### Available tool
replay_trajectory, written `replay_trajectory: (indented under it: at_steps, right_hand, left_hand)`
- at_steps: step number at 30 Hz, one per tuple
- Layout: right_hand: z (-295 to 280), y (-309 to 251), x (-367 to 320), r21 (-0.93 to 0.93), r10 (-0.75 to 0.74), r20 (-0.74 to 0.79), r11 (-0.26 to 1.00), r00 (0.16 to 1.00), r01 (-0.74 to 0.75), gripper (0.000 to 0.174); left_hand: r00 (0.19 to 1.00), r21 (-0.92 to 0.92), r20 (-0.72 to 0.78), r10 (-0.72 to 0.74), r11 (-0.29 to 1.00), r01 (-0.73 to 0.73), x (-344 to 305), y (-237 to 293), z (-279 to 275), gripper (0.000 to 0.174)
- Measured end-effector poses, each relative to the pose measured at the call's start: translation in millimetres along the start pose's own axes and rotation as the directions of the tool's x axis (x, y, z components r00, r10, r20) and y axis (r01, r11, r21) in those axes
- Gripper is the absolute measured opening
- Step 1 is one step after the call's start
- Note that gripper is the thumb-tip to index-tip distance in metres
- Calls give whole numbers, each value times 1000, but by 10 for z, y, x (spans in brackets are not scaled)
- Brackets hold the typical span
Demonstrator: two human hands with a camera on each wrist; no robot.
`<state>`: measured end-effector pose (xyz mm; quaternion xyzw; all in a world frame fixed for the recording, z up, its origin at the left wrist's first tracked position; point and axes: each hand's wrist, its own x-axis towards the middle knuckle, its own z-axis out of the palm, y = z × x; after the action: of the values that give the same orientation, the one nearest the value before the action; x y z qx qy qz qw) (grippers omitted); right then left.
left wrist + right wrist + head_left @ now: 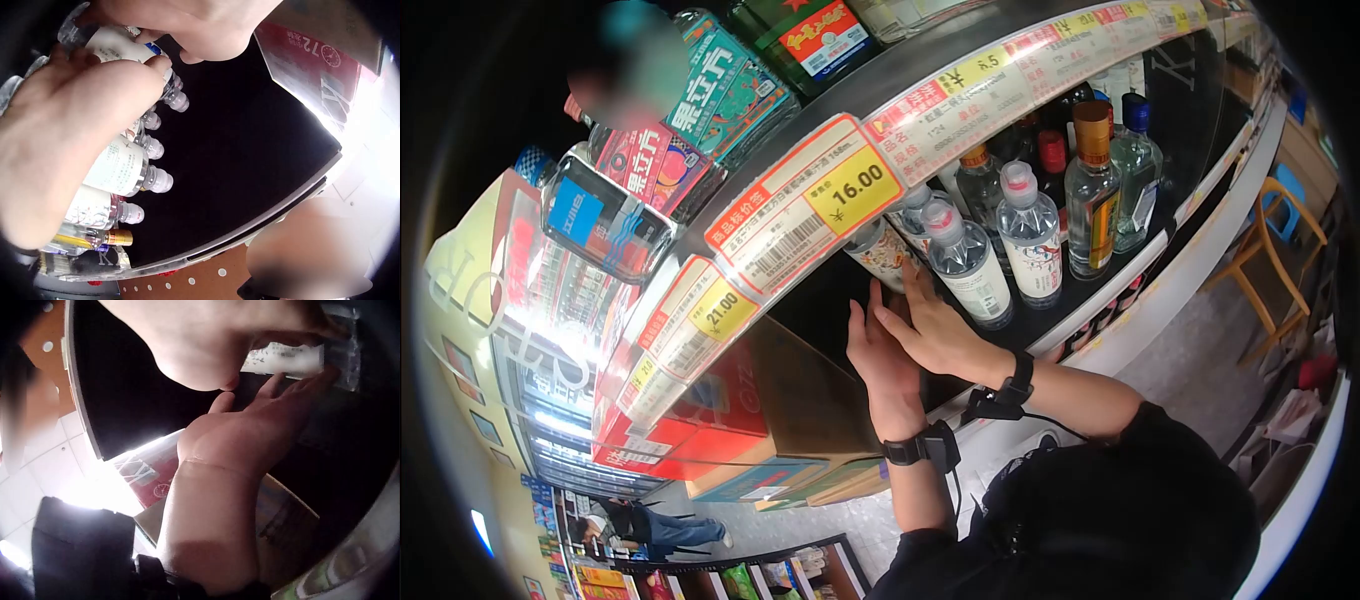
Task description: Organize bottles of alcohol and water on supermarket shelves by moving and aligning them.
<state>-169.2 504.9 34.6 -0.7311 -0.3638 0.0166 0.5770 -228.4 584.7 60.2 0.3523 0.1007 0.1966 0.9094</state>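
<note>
A clear bottle with a patterned white label (883,252) is on the dark shelf under the price tags, partly hidden by fingers. My left hand (884,352) reaches to it from the box side with its fingers fairly straight. From the other side, my right hand (941,328) lays extended fingers along it. In the right wrist view the white label (284,359) shows between the fingers of both hands, which flank the bottle. The wrists are close together. Just right of my right hand stand clear bottles with pink caps, one in front (970,265) and another (1030,240) beside it.
A gold-capped bottle (1092,190) and a green-tinted bottle (1137,180) stand farther right. Above the hands runs a curved shelf edge with price tags (820,205) and liquor bottles on it. A red box (700,410) lies left; a wooden chair (1270,270) stands at right.
</note>
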Motion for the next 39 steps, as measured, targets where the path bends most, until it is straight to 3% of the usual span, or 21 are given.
replay_trajectory:
  at_steps: [3,5,7,8,9,11,13,16,18,19,21,22,25,31,35,38,39]
  right_hand:
    - [9,30,16,-6,-22,-46,1000,999,21,86]
    - [-91,-21,-48,100,36,40,994,999,-39,82]
    - [-141,-96,-137,82,11,42,996,999,-14,78]
    - [-166,-118,-209,66,-10,50,998,999,6,74]
    - [-167,-146,-271,49,-60,7,997,998,60,59]
    - [-345,-254,-383,84,-24,191,996,981,8,48]
    - [-418,-234,-549,129,-141,136,984,981,124,38]
    - [-636,-239,-823,137,-86,139,988,986,67,37]
    - [-813,-188,-987,120,-52,110,992,993,39,37]
    - [-925,-143,-1065,104,-51,99,994,994,41,39]
    - [-1143,-53,-1260,85,-35,64,996,997,29,40]
    - [-1265,-7,-1361,94,5,58,995,998,-10,40]
    - [-1602,222,-1651,255,182,-4,951,983,-175,37]
    - [-2436,459,-2230,236,318,-226,935,921,-264,33]
    - [-3174,640,-2752,115,316,-303,949,899,-294,34]
    - [-3771,828,-3210,132,453,-329,891,829,-434,36]
    - [-3956,866,-3356,142,534,-329,843,778,-519,34]
  left_hand:
    - [1000,10,3,3,1000,-3,41,8,-60,72]
    - [999,27,-35,11,1000,-10,-53,-11,-32,69]
    - [997,37,-73,14,999,-12,-202,-68,20,66]
    - [988,119,-91,123,987,-112,-289,-120,41,62]
    - [969,199,-96,228,958,-205,-373,-175,42,58]
    - [956,195,-110,273,949,-248,-549,-236,-51,45]
    - [931,179,-187,313,943,-281,-784,-289,177,38]
    - [966,145,-147,214,970,-193,-981,-381,197,35]
    - [950,248,-309,46,968,34,-1085,-457,326,34]
    - [955,255,-294,22,965,56,-1074,-508,245,34]
    - [980,372,-39,-195,908,195,-1025,-633,55,36]
    - [975,450,-143,-167,867,215,-1051,-723,343,38]
    - [961,477,-2,-275,845,243,-1047,-940,359,42]
    - [915,613,-20,-403,718,330,-1131,-1681,918,51]
    - [867,791,16,-498,537,294,-1258,-2474,1348,53]
    - [812,862,14,-583,419,286,-1376,-3124,1628,54]
    - [825,932,80,-560,335,137,-1421,-3340,1714,54]
